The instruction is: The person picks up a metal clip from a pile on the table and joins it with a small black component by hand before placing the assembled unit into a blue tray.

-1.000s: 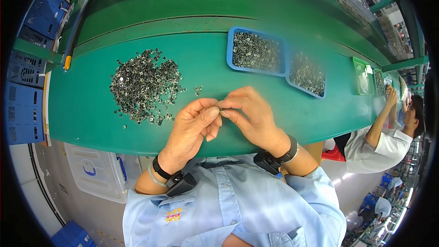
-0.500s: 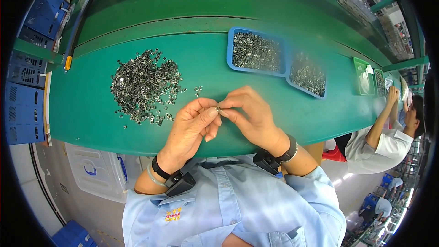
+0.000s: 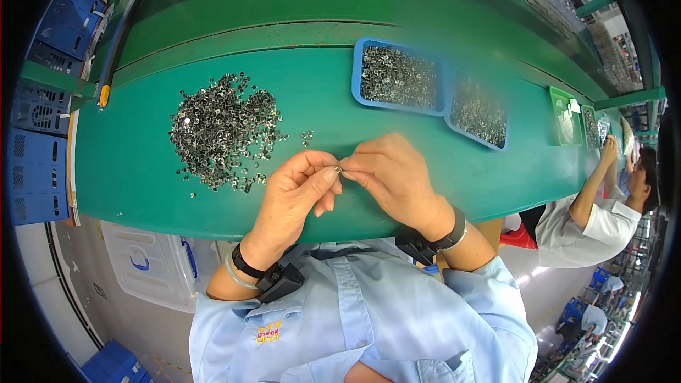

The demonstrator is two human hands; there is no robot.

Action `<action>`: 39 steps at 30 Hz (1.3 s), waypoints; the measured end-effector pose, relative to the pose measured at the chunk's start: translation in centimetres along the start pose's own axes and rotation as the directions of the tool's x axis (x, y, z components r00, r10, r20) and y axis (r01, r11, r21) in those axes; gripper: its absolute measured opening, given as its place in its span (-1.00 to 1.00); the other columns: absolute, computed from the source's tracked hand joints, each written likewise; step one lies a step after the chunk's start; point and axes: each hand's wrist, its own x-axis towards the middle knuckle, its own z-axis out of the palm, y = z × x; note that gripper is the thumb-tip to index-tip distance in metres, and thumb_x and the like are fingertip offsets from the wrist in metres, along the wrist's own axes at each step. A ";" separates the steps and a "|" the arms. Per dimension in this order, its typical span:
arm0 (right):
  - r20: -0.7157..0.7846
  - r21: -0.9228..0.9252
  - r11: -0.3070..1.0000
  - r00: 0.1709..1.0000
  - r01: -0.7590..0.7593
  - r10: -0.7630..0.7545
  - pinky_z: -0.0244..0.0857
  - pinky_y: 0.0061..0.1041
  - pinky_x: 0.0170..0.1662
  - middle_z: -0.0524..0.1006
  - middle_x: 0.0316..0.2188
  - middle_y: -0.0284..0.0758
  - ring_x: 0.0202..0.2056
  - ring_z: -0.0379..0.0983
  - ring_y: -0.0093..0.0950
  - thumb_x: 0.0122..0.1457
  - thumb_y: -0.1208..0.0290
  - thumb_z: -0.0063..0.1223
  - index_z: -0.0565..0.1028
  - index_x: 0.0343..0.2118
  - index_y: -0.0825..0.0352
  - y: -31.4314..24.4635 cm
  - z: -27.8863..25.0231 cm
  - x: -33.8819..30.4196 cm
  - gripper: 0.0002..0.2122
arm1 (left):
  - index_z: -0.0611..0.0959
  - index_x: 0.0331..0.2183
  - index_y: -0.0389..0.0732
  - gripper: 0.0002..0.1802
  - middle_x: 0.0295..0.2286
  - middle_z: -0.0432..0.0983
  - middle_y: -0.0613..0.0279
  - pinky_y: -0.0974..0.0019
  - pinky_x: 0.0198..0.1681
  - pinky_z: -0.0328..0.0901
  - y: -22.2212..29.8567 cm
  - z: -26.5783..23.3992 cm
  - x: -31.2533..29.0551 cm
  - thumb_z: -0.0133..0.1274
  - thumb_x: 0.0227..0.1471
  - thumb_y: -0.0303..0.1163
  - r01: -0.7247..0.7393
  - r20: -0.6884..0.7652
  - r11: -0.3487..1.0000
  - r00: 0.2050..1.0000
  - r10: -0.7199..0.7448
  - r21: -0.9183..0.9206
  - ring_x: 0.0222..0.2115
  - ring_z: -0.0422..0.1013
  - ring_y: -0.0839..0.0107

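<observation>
Thumb and forefinger of my left hand (image 3: 301,188) are pinched together, meeting the fingertips of my right hand (image 3: 394,176) just above the near part of the green table. Between them they grip a small metal part (image 3: 340,169), mostly hidden by the fingers. Beyond my left hand spreads a heap of small shiny metal parts (image 3: 223,131) in black and silver. A few loose metal parts (image 3: 306,138) lie between the heap and my hands. Past my right hand stand two blue trays (image 3: 357,74), side by side, filled with similar small metal parts.
The green table (image 3: 142,206) curves close to my body. At the right, a person in white (image 3: 596,220) works beside a green tray (image 3: 564,117). Blue crates (image 3: 35,177) are stacked at the left, and a clear plastic box (image 3: 145,259) sits below the table.
My right hand has turned slightly, its fingers closing in nearer to the left fingertips. The left hand stays nearly in place; heap and trays look the same.
</observation>
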 end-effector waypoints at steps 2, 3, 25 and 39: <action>-0.019 0.005 1.000 1.000 -0.003 0.003 0.21 -0.48 -0.40 0.44 -0.44 -0.43 -0.42 0.39 -0.45 -0.12 0.49 0.19 0.52 -0.40 0.25 -0.1 0.1 -0.1 -0.84 | 0.49 -0.31 -0.27 -0.85 -0.54 0.44 0.29 0.59 -0.62 0.16 0.1 0.3 -0.1 -0.04 0.11 -0.38 0.001 0.004 0.998 1.000 -0.001 -0.056 -0.64 0.30 0.63; -0.020 0.006 1.000 1.000 -0.003 0.003 0.21 -0.48 -0.40 0.44 -0.44 -0.43 -0.42 0.39 -0.45 -0.12 0.49 0.19 0.52 -0.40 0.25 -0.1 0.1 -0.1 -0.84 | 0.49 -0.32 -0.27 -0.85 -0.54 0.44 0.29 0.58 -0.62 0.16 0.2 0.5 -0.1 -0.04 0.11 -0.38 0.004 0.009 0.994 1.000 -0.003 -0.112 -0.63 0.30 0.63; -0.086 0.106 0.994 0.996 -0.013 0.022 0.25 -0.46 -0.40 0.43 -0.45 -0.39 -0.42 0.40 -0.41 -0.11 0.53 0.17 0.47 -0.39 0.27 -0.7 0.2 -0.6 -0.83 | 0.47 -0.36 -0.25 -0.83 -0.56 0.43 0.28 0.54 -0.62 0.16 -0.6 1.0 0.1 -0.03 0.11 -0.33 -0.054 0.062 0.975 0.996 0.068 -0.213 -0.64 0.30 0.56; -0.162 0.290 0.957 0.984 -0.031 0.081 0.29 -0.50 -0.42 0.48 -0.46 -0.33 -0.44 0.41 -0.41 -0.10 0.60 0.16 0.46 -0.41 0.29 -2.1 1.6 -1.9 -0.83 | 0.43 -0.38 -0.20 -0.88 -0.59 0.43 0.27 0.46 -0.66 0.12 -2.1 0.4 -0.3 -0.03 0.10 -0.36 -0.027 0.223 0.900 0.965 0.137 -0.435 -0.70 0.27 0.52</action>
